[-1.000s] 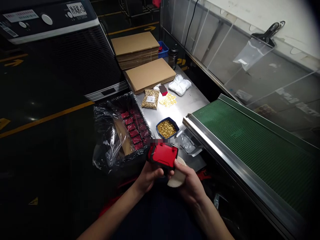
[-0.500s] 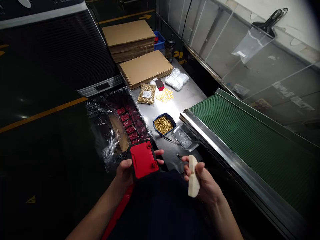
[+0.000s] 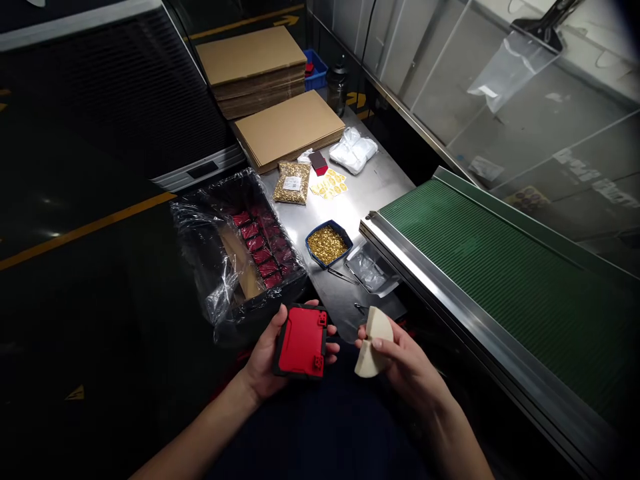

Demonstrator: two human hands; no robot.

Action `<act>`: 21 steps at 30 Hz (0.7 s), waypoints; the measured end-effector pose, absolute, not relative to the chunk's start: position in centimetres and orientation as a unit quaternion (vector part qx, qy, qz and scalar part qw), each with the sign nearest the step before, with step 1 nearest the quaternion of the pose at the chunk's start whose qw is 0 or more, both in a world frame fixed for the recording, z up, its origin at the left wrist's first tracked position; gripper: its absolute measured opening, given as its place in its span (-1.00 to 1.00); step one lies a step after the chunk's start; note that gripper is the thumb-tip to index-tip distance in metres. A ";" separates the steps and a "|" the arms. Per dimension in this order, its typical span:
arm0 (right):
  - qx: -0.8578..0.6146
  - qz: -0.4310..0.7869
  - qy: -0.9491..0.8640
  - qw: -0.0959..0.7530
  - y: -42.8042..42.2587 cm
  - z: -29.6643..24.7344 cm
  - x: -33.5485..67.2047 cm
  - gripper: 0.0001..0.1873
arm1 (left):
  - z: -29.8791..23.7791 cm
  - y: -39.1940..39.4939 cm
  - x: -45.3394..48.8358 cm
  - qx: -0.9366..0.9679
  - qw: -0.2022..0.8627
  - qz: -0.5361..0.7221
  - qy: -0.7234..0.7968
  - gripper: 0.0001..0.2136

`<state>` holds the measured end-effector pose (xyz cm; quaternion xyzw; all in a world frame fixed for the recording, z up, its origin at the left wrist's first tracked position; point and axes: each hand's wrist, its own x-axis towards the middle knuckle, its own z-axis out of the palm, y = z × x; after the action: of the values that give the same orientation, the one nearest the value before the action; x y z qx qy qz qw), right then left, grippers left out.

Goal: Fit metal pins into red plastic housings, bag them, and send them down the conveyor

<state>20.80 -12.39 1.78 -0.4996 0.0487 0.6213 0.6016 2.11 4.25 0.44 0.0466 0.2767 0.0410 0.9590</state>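
A red and black flat rectangular plastic part (image 3: 300, 343) rests in my left hand (image 3: 261, 368), its red face up and two small red raised pieces along its right side. My thumb lies on its left edge, with fingertips showing past the right edge. My right hand (image 3: 409, 365) pinches a cream half-round pad (image 3: 376, 355), which looks like sponge or felt, between thumb and fingers. A narrow gap separates the pad from the red part. Beyond my hands, a blue tray (image 3: 309, 253) of small gold-coloured pieces (image 3: 327, 245) stands on the metal table (image 3: 320, 212).
A plastic-lined box (image 3: 240, 267) with rows of red parts sits at left. Tweezers (image 3: 343, 275) and a silver bag (image 3: 375, 267) lie by the tray. A green conveyor (image 3: 480, 253) runs along the right. Cardboard sheets (image 3: 290, 127) are stacked behind a bag of gold pieces (image 3: 293, 183).
My left hand has moved right and slightly down with the red and black part. The right hand has shifted a little left, turning the pad so its flat face shows more.
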 end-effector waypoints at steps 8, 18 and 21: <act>-0.659 0.559 -0.272 0.422 -14.1 5.1 18.8 -0.74 | 2.0 4.0 2.6 0.069 0.950 0.012 0.303 -0.53; -0.666 0.362 -0.583 0.294 -13.5 5.5 17.7 -0.91 | 2.9 3.2 3.6 0.094 0.920 -0.017 0.380 -0.55; -0.657 0.318 -0.631 0.262 -13.2 5.3 17.3 -0.94 | 2.8 3.0 3.8 0.110 0.911 -0.026 0.397 -0.51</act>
<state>17.34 -13.22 5.29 -0.6568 -0.6314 0.3180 0.2622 3.81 3.00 2.83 0.1101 0.3973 -0.0256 0.9107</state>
